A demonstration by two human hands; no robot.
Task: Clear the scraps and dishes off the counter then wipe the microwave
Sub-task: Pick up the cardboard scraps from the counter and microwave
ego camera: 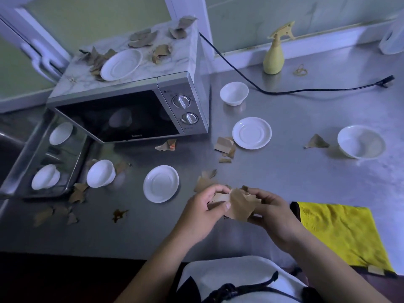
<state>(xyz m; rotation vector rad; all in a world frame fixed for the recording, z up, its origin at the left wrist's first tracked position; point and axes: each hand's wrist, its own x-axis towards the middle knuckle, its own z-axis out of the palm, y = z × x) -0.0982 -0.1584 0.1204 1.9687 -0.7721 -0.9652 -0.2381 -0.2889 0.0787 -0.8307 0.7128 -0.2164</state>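
Both hands meet over the front middle of the steel counter (295, 176). My left hand (202, 209) and my right hand (270, 209) each grip a bunch of torn brown paper scraps (237, 205). More brown scraps (225, 146) lie scattered over the counter and on top of the microwave (131, 110), which stands at the back left. White saucers (160, 183) (251, 132) and white bowls (234, 93) (361, 142) (101, 173) stand on the counter. Another saucer (121, 64) rests on the microwave top.
A yellow cloth (341, 232) lies at the front right edge. A yellow spray bottle (274, 55) stands at the back by the wall. The microwave's black cord (284, 91) trails across the counter. A steel tray (19, 169) at the left holds two white cups. A brown stain (119, 214) marks the counter.
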